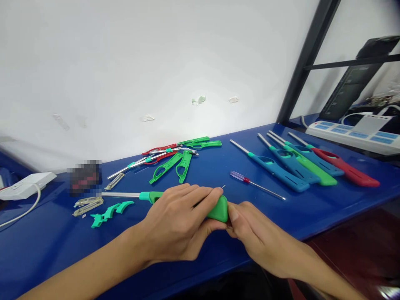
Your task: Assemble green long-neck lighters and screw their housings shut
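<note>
A green long-neck lighter lies sideways above the front of the blue table, its metal tube pointing left. Around its handle my left hand is wrapped, covering most of the body. The fingers of my right hand are pinched together against the handle's right end; whether they also hold something small there is hidden. Just beyond the hands lies a screwdriver with a clear purple handle. Left of my left hand are several turquoise triggers and translucent inner parts.
Green handle shells and red ones with metal tubes lie against the wall. Several whole lighters in blue, green and red rest at right. A power strip stands beside a black rack post. A white socket box is far left.
</note>
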Demonstrator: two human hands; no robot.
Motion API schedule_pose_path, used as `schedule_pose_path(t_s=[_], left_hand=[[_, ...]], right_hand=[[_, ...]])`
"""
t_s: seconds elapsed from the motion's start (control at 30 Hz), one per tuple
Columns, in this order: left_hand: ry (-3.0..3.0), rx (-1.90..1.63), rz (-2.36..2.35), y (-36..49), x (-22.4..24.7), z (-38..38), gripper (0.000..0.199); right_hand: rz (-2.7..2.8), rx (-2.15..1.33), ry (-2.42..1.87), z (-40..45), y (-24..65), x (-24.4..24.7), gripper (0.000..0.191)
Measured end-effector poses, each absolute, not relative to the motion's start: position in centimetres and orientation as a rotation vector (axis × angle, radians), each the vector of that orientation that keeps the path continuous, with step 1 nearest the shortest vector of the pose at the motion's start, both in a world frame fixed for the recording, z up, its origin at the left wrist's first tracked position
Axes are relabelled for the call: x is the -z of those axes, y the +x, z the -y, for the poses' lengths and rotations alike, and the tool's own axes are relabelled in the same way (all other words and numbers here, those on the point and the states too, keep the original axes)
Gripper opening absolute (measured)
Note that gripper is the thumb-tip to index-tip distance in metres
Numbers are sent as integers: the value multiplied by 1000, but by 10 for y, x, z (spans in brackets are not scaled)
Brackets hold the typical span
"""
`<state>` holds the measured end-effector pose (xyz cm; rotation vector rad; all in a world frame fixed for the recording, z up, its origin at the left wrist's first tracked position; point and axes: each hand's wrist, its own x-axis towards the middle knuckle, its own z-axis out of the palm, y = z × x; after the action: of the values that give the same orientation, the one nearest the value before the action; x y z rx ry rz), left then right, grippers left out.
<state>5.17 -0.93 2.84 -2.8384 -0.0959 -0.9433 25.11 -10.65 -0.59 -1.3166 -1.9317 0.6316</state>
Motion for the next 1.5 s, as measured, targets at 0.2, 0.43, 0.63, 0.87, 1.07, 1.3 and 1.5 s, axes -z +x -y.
schedule_pose_path(t_s=[0.2, 0.43, 0.63, 0.87, 1.07, 1.3, 1.5], left_hand=[[-2799, 997, 144, 56, -25, 13, 34], [-2794, 1024, 141, 56, -21, 14, 33], [-2819, 1010, 113, 55, -24, 13, 36], [-2806, 1002, 79, 56, -29, 16, 38], [-2782, 1034, 50, 58, -31, 16, 39], [-2751, 1048, 62, 60, -30, 19, 36], [-2747, 970, 47, 58, -37, 14, 38]], right_hand=[[1914, -620, -1355, 105, 253, 12, 43], [1919, -685, -1324, 102, 254, 9, 40], [1835, -796, -1306, 105, 260, 13, 47], [1753, -982, -1274, 109, 267, 24, 45], [1741, -1122, -1211, 111, 267, 15, 38], [1679, -1183, -1194, 114, 266, 18, 43], [1692, -1082, -1205, 113, 267, 17, 50]])
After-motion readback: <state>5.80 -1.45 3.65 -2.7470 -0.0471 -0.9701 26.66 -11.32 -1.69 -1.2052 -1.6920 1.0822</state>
